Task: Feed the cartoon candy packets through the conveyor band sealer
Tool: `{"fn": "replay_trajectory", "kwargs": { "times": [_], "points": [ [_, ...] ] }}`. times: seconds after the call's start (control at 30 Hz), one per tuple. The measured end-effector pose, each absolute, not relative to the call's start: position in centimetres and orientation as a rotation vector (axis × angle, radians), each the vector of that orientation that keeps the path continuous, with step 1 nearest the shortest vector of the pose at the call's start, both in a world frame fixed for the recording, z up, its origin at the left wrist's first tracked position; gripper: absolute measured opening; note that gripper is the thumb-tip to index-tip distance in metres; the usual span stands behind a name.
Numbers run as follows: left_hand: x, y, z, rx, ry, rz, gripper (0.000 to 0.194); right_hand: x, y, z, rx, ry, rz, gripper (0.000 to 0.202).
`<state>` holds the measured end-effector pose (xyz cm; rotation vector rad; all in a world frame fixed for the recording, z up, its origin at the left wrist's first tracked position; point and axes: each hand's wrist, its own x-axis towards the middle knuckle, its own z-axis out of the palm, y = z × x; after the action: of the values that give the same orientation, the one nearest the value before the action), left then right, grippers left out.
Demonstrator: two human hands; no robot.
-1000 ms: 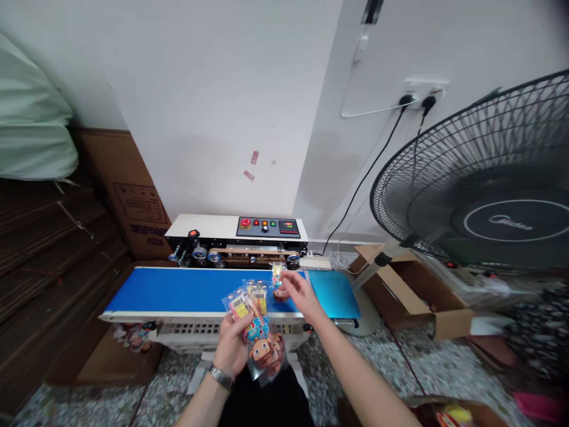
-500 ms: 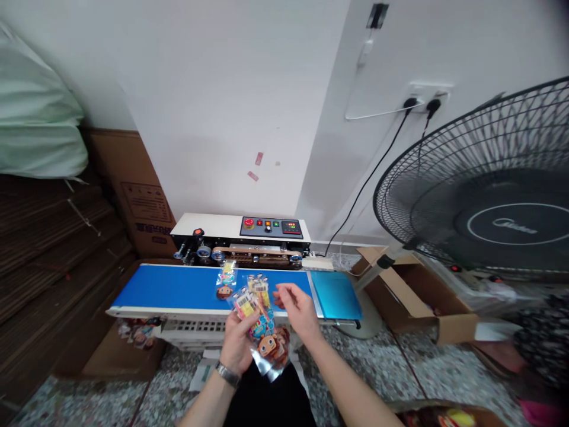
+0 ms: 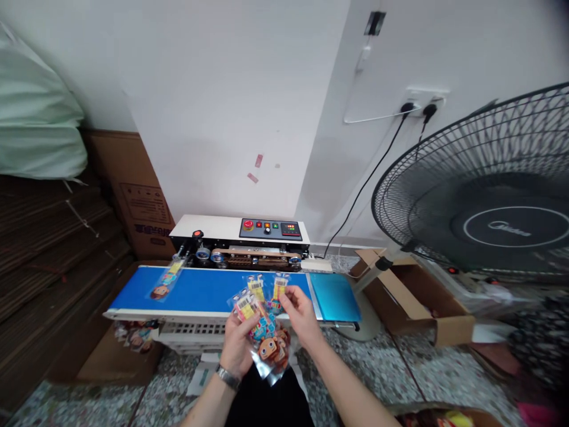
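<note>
Several clear plastic packets (image 3: 268,349) with cartoon monkey faces and yellow labels are fanned out in my left hand (image 3: 237,344), its thumb across the front one. My right hand (image 3: 302,314) pinches one packet (image 3: 280,290) from the fan near its yellow label, over the belt's right part. Another packet (image 3: 165,281) lies slanted on the left part of the blue conveyor belt (image 3: 202,290). Behind the belt stands the white sealing machine (image 3: 208,226), with a lit display and a red button.
A black fan (image 3: 502,219) stands at the right, near an open cardboard box (image 3: 400,296). Under the belt's left end, a box (image 3: 111,356) holds packets. Stacked cardboard (image 3: 48,231) fills the left side.
The packet on the belt has moved left, beyond the machine's rollers. My right hand, free of packets before, now grips one and has drawn it up and right from the fan.
</note>
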<state>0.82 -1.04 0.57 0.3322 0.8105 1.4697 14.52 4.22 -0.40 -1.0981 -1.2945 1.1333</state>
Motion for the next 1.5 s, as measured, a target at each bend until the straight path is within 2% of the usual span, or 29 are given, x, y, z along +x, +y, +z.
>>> {"fn": "replay_trajectory", "kwargs": {
  "times": [0.13,0.3,0.5,0.57,0.63,0.73,0.8,0.87,1.03,1.2,1.37,1.43,1.5],
  "points": [
    [0.1,-1.2,0.2,0.289,0.88,1.456,0.032,18.0,7.0,-1.9,-1.232,-1.15,0.916,0.033],
    [-0.6,-1.4,-0.5,0.287,0.902,1.416,0.031,23.8,11.0,-4.6,-1.739,-1.285,0.536,0.032],
    [0.0,-1.4,-0.4,0.307,0.903,1.391,0.032,23.4,13.9,-5.5,-1.838,-1.387,0.54,0.021],
    [0.2,-1.5,-0.3,0.318,0.891,1.39,0.032,22.1,14.2,-4.9,-1.828,-1.434,0.568,0.021],
    [0.3,-1.5,-0.2,0.339,0.874,1.39,0.031,20.7,13.6,-3.9,-1.761,-1.486,0.59,0.03],
    [0.2,-1.5,0.0,0.368,0.858,1.385,0.031,18.5,10.7,-1.1,-1.364,-1.612,0.748,0.041],
    [0.3,-1.4,0.2,0.383,0.856,1.385,0.033,17.3,8.2,1.2,-1.031,-1.741,0.94,0.04],
    [0.4,-1.5,0.5,0.408,0.84,1.39,0.035,16.4,6.1,3.2,-0.884,-1.899,0.949,0.041],
    [0.8,-1.8,0.9,0.44,0.826,1.389,0.035,15.5,4.2,5.0,-0.907,-2.021,0.801,0.025],
    [0.6,-2.0,1.1,0.474,0.819,1.399,0.037,15.2,4.2,5.1,-0.912,-1.976,0.876,0.032],
    [0.3,-2.0,1.0,0.497,0.816,1.403,0.036,14.7,4.0,5.7,-0.88,-2.005,0.856,0.022],
    [0.3,-2.0,1.0,0.493,0.814,1.402,0.036,14.7,4.0,5.4,-0.902,-1.978,0.883,0.024],
    [0.3,-2.0,1.0,0.49,0.814,1.404,0.037,14.8,4.0,4.9,-0.952,-1.895,0.922,0.035]
  ]
}}
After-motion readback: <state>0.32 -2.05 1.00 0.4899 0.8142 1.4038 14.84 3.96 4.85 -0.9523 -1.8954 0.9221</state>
